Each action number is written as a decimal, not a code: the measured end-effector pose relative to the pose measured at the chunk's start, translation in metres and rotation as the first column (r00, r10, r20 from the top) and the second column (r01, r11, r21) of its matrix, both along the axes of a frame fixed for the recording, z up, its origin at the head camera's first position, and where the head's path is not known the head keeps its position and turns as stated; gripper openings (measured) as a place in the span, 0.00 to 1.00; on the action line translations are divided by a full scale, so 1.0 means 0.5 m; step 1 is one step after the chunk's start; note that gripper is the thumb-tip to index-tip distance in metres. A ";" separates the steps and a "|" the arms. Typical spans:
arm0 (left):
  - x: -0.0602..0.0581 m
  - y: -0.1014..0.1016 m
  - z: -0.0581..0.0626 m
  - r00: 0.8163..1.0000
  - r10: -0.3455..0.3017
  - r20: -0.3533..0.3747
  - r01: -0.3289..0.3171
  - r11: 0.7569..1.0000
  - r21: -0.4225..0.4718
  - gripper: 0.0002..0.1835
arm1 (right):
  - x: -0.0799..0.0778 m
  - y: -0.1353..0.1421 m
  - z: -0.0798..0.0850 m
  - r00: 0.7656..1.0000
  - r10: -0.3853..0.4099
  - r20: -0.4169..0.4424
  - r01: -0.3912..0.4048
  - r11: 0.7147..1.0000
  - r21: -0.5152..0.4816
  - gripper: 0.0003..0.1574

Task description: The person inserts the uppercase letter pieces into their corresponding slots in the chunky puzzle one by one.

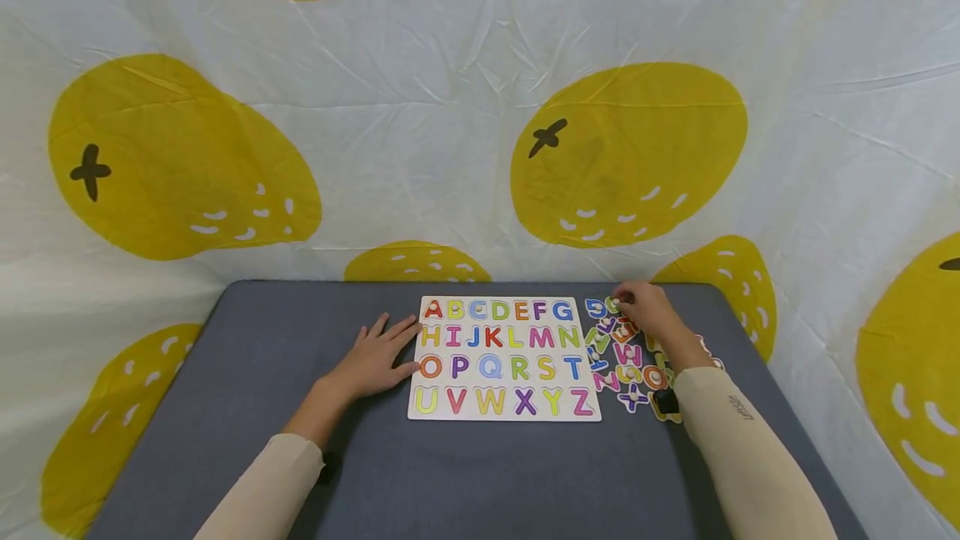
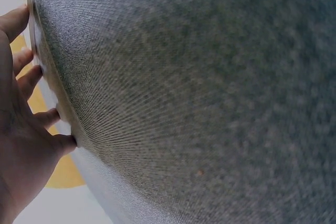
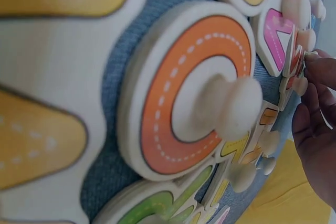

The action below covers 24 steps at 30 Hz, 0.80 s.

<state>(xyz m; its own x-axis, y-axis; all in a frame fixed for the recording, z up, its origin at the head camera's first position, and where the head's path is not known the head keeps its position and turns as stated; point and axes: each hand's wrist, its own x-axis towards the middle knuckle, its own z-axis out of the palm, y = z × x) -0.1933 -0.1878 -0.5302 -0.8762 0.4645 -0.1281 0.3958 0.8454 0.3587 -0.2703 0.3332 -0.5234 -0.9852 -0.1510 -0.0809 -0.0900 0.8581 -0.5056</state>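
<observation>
A white alphabet puzzle board (image 1: pixel 504 352) with coloured letters A to Z in rows lies flat on the grey table. My left hand (image 1: pixel 372 362) rests at its left edge, fingers spread and fingertips touching the edge. To the right of the board lies a crowded group of wooden letter pieces with knobs, among them an orange O (image 1: pixel 655 377) and a pink M (image 1: pixel 627 354). My right hand (image 1: pixel 647 308) pinches a green letter piece (image 1: pixel 612 305) at the far end of the group. Its fingers partly cover that piece, so its letter cannot be read.
The grey table (image 1: pixel 480 482) runs back to a hanging white cloth (image 1: pixel 420 165) printed with large yellow fruit. A purple X piece (image 1: pixel 633 397) lies near the board's lower right corner. My right forearm passes over some of the pieces and hides them.
</observation>
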 end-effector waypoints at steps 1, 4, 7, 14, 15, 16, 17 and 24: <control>0.000 0.000 0.000 1.000 0.000 0.000 0.000 1.000 0.002 0.40 | -0.001 0.000 0.000 1.000 -0.001 -0.001 0.001 1.000 0.002 0.11; 0.001 0.001 0.000 1.000 0.002 0.001 -0.002 1.000 0.006 0.40 | 0.000 0.001 0.004 1.000 -0.005 -0.004 0.005 1.000 0.011 0.11; 0.000 0.001 -0.001 1.000 0.002 -0.005 -0.002 1.000 -0.002 0.40 | 0.004 -0.001 0.016 1.000 -0.010 -0.001 0.010 1.000 0.012 0.12; -0.003 0.001 -0.001 1.000 0.008 -0.013 -0.008 1.000 0.001 0.41 | 0.016 -0.015 0.049 1.000 0.001 -0.014 -0.001 1.000 0.012 0.12; -0.003 0.001 -0.002 1.000 0.009 -0.016 -0.009 1.000 0.001 0.41 | 0.016 -0.017 0.051 1.000 0.008 -0.017 -0.008 1.000 0.016 0.12; -0.003 0.001 -0.002 1.000 0.011 -0.017 -0.011 1.000 0.000 0.41 | 0.016 -0.019 0.052 1.000 0.016 -0.021 -0.016 1.000 0.017 0.13; -0.004 0.001 -0.004 1.000 0.011 -0.021 -0.011 1.000 -0.003 0.41 | 0.016 -0.023 0.053 1.000 0.022 -0.021 -0.022 1.000 0.015 0.13; 0.000 0.000 -0.002 1.000 0.004 -0.010 -0.004 1.000 0.001 0.41 | 0.022 -0.061 0.056 0.993 0.095 -0.065 -0.094 0.995 0.012 0.10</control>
